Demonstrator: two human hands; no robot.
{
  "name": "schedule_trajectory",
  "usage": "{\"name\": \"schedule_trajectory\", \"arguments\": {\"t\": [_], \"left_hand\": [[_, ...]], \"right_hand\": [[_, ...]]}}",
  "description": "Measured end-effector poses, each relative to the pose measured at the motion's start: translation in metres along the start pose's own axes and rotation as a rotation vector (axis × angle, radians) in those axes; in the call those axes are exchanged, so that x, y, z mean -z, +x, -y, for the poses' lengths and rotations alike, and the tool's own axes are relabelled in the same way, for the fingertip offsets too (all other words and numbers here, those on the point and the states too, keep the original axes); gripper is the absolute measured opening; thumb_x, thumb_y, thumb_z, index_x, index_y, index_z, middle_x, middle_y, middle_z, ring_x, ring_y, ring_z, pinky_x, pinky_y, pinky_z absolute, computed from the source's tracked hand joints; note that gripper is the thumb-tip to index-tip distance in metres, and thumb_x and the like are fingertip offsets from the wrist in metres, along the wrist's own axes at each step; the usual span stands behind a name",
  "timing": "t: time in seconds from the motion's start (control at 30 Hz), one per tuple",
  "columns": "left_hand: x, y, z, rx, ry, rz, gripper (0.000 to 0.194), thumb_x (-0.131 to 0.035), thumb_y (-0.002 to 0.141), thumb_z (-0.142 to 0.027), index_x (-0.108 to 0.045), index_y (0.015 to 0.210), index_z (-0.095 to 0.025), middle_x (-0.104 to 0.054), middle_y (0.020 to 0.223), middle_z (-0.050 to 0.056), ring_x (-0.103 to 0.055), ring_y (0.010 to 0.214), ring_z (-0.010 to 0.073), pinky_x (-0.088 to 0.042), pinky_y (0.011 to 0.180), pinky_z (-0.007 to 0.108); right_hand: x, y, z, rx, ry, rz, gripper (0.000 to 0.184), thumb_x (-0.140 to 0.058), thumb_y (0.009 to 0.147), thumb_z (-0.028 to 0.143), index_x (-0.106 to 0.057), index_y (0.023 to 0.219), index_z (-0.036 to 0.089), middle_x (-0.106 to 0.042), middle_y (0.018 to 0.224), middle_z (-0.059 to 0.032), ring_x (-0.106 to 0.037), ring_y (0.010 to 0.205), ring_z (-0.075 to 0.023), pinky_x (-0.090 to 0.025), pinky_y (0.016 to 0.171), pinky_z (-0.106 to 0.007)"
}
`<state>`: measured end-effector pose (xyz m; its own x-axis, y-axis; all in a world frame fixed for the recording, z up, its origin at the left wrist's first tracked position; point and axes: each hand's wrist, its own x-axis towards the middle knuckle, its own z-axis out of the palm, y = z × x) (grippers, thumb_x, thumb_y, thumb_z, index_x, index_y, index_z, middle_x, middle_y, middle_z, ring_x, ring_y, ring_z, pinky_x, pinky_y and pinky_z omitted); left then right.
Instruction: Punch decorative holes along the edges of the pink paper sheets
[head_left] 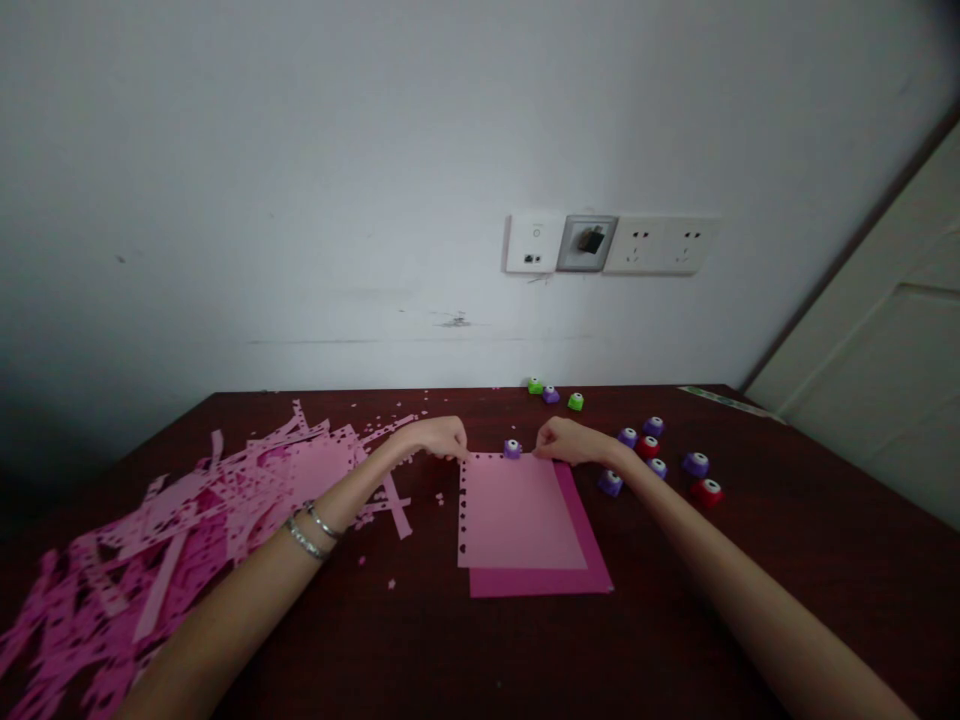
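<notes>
A light pink sheet of paper (517,515) lies in front of me, with punched shapes along its left edge and part of its top edge. My left hand (442,437) pinches its top left corner. At the top right corner, my right hand (559,440) has its fingers closed on the same sheet. Between the two hands a purple craft punch (512,449) sits at the top edge. A darker pink sheet (540,582) shows from beneath, along the right side and bottom.
Punched pink strips and scraps (195,530) are heaped on the left of the dark table (420,650). Several purple and red punches (649,447) stand beyond my right forearm. Two green punches and a purple one (550,394) are by the wall, below the sockets (660,246).
</notes>
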<state>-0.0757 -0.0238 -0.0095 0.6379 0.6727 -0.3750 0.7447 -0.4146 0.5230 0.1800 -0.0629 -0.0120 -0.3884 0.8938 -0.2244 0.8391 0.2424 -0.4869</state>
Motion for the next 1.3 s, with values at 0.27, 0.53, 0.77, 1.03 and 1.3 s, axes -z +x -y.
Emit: {"name": "schedule_trajectory", "arguments": {"t": [0.27, 0.53, 0.77, 1.03, 1.3], "left_hand": [[0.0, 0.0, 0.0, 0.008, 0.019, -0.025, 0.024, -0.055, 0.068, -0.035, -0.058, 0.058, -0.013, -0.048, 0.049, -0.001, -0.037, 0.044, 0.0071, -0.027, 0.045, 0.023], [-0.001, 0.002, 0.004, -0.007, 0.019, -0.033, 0.025, -0.055, 0.069, -0.037, -0.057, 0.058, -0.014, -0.047, 0.049, -0.002, -0.036, 0.043, 0.0067, -0.025, 0.044, 0.022], [0.007, -0.006, -0.003, 0.108, 0.067, -0.125, 0.042, -0.054, 0.071, -0.053, -0.051, 0.054, -0.015, -0.046, 0.049, 0.0, -0.038, 0.045, 0.0089, -0.026, 0.047, 0.025], [0.014, -0.009, -0.021, 0.022, -0.005, -0.321, 0.047, -0.046, 0.076, -0.057, -0.05, 0.054, -0.016, -0.04, 0.048, -0.002, -0.032, 0.045, 0.0079, -0.024, 0.048, 0.026], [0.003, 0.014, -0.045, -0.018, -0.222, -0.209, 0.052, -0.049, 0.071, -0.065, -0.055, 0.06, -0.014, -0.045, 0.051, -0.001, -0.037, 0.044, 0.0066, -0.026, 0.043, 0.022]], "right_hand": [[-0.001, 0.001, 0.0, 0.039, -0.03, -0.068, 0.018, -0.051, 0.068, 0.024, -0.063, 0.061, 0.012, -0.06, 0.06, -0.0042, -0.051, 0.055, -0.013, -0.034, 0.05, -0.023], [-0.001, 0.002, 0.0, 0.036, -0.03, -0.068, 0.015, -0.051, 0.069, 0.021, -0.063, 0.064, 0.012, -0.064, 0.065, -0.0056, -0.055, 0.059, -0.0145, -0.036, 0.052, -0.023], [0.002, 0.0, -0.001, 0.031, -0.018, -0.16, 0.018, -0.053, 0.074, 0.03, -0.059, 0.067, 0.014, -0.064, 0.069, -0.0061, -0.055, 0.061, -0.0142, -0.036, 0.052, -0.023], [0.007, -0.005, 0.009, 0.021, 0.15, -0.122, 0.052, -0.044, 0.078, 0.061, -0.052, 0.055, 0.015, -0.046, 0.045, 0.0009, -0.037, 0.038, -0.0069, -0.027, 0.039, -0.022], [0.002, 0.0, 0.026, -0.075, 0.286, 0.038, 0.058, -0.049, 0.07, 0.069, -0.052, 0.052, 0.014, -0.045, 0.046, 0.0019, -0.031, 0.036, -0.004, -0.02, 0.033, -0.02]]}}
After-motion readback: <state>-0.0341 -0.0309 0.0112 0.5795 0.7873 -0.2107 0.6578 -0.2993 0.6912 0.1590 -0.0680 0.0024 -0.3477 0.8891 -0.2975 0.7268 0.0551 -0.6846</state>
